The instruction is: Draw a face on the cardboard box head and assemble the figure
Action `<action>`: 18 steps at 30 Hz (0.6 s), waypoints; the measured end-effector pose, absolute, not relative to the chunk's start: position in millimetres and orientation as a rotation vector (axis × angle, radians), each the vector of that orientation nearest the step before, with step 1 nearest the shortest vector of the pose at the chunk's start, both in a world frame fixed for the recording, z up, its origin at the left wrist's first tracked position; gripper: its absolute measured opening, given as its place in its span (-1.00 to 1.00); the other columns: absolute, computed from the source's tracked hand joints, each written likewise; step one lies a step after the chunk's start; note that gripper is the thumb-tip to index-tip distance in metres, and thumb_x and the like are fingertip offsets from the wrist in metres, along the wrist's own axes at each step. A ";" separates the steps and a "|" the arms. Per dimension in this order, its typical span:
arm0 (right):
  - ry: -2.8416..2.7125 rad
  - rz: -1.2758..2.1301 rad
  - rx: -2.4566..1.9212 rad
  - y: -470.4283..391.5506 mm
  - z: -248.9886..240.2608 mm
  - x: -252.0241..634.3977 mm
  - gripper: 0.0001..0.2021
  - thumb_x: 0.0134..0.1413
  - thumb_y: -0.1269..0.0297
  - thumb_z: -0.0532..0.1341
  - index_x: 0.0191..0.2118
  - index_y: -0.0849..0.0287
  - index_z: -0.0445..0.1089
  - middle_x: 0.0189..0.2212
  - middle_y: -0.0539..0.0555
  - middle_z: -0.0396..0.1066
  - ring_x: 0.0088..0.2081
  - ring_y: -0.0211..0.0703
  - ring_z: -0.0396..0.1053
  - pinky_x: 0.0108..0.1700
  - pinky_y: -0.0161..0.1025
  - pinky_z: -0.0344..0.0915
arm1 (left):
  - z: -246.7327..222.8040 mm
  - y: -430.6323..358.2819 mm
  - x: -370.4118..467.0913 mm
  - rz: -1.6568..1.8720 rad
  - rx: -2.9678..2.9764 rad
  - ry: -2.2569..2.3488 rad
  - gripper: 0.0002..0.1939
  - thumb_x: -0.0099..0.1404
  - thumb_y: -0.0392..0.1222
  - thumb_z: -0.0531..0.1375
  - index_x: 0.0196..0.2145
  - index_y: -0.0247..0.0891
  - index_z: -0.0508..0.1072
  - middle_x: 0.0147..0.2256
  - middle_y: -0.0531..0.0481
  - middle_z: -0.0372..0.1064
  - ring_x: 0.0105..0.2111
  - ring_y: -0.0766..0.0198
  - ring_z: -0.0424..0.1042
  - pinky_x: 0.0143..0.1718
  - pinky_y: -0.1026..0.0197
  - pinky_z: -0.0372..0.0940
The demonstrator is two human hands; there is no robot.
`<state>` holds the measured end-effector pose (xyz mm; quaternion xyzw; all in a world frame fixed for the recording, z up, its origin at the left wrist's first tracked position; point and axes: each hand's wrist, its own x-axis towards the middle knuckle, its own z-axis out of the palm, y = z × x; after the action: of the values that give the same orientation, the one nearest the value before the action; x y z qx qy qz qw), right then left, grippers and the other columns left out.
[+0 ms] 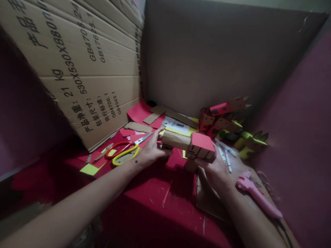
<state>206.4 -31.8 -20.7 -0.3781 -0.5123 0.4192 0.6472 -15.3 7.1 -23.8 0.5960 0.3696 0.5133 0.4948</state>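
Note:
A cardboard model [177,140] with a long tan body and a boxy end topped by red paper is held above the red table cover. My left hand [153,148] grips its left end between thumb and fingers. Wrapped round the boxy right end, my right hand [216,168] has its thumb low on the front face, which bears black drawn lines. Left of my left hand lie open scissors [125,151] with one red and one yellow handle. Parts of the fingers are hidden behind the model.
A pink glue gun [258,194] lies at the right on a cardboard sheet [210,198], near white markers [227,156]. Decorated cardboard figures [224,119] stand at the back right. Paper scraps [90,168] lie at the left, below a large printed carton panel [95,69].

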 end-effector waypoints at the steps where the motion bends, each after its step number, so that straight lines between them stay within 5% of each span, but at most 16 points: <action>1: -1.181 0.963 -0.863 -32.1 -21.5 207.0 -0.19 -0.42 0.34 0.51 0.09 0.06 0.28 -0.02 0.10 0.43 -0.06 0.02 0.42 -0.08 -0.13 0.42 | -24.4 6.8 -16.5 1.284 1.516 0.925 -0.04 -0.10 -0.25 0.43 0.23 -0.11 0.11 0.06 -0.18 0.25 -0.10 0.03 0.43 -0.18 0.07 0.40; 6: -1.249 0.990 -0.908 -34.2 -27.7 211.0 -0.11 -0.35 0.26 0.51 0.20 0.05 0.20 0.10 0.17 0.38 0.04 0.14 0.41 0.00 0.01 0.42 | -32.2 3.7 -20.1 1.481 1.947 1.014 0.03 0.01 -0.23 0.41 0.33 0.09 -0.01 0.23 -0.16 0.11 0.19 -0.18 0.16 0.08 -0.14 0.28; 12: -1.238 0.973 -0.864 -44.3 -31.6 222.2 -0.12 -0.24 0.24 0.46 0.26 -0.09 0.14 0.17 0.13 0.32 0.18 0.13 0.30 0.16 0.09 0.29 | -35.7 11.3 -29.0 1.649 1.806 0.848 -0.27 0.22 -0.16 0.22 0.29 -0.05 0.06 0.17 -0.14 0.17 0.19 -0.02 0.18 0.19 -0.10 0.14; 18: -1.104 0.694 -0.750 -44.6 -29.8 238.5 -0.46 0.07 0.05 0.27 0.19 -0.11 0.23 0.10 0.08 0.27 0.09 -0.03 0.31 0.26 0.11 0.12 | -29.2 26.1 -30.8 1.923 1.139 0.947 -0.64 0.16 -0.13 0.18 -0.07 -0.22 0.33 -0.21 -0.02 0.37 -0.21 0.21 0.39 -0.18 0.16 0.28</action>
<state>238.5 -44.6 -29.8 -0.3408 -0.5015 0.3150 0.7302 -30.8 26.1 -29.2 0.4397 0.3657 0.7421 0.3496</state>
